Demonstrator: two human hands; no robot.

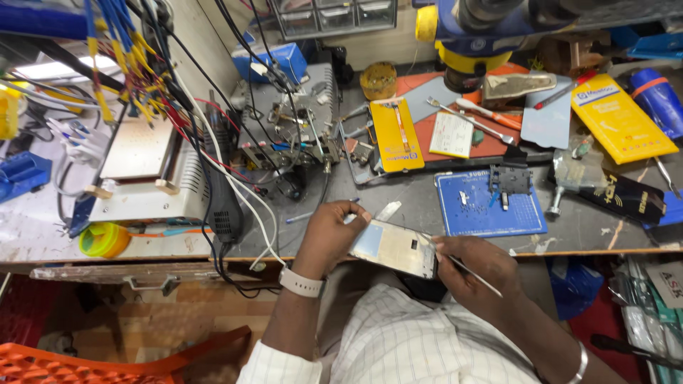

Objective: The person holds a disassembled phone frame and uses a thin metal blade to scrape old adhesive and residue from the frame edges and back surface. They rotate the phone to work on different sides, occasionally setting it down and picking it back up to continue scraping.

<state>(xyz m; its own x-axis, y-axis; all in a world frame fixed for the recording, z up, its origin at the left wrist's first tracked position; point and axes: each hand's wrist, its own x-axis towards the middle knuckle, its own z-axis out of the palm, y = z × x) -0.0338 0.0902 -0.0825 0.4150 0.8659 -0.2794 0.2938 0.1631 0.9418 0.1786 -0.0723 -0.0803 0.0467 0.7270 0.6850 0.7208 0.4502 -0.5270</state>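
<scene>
My left hand (pixel 329 238) grips the left end of an opened phone frame (pixel 393 247), held flat just in front of the bench edge. A pale watch sits on that wrist. My right hand (pixel 473 267) holds the frame's right end and pinches a thin metal tool (pixel 475 276) that points away to the lower right. The frame's inner face shows a light blue patch at its left and a shiny metal plate.
A blue work mat (pixel 484 206) with small parts and a black fixture lies right of the hands. Yellow pads (pixel 397 134), tweezers, a microscope base (pixel 469 50), a hot plate (pixel 142 163), hanging cables (pixel 213 156) and a tape roll (pixel 104 240) crowd the bench.
</scene>
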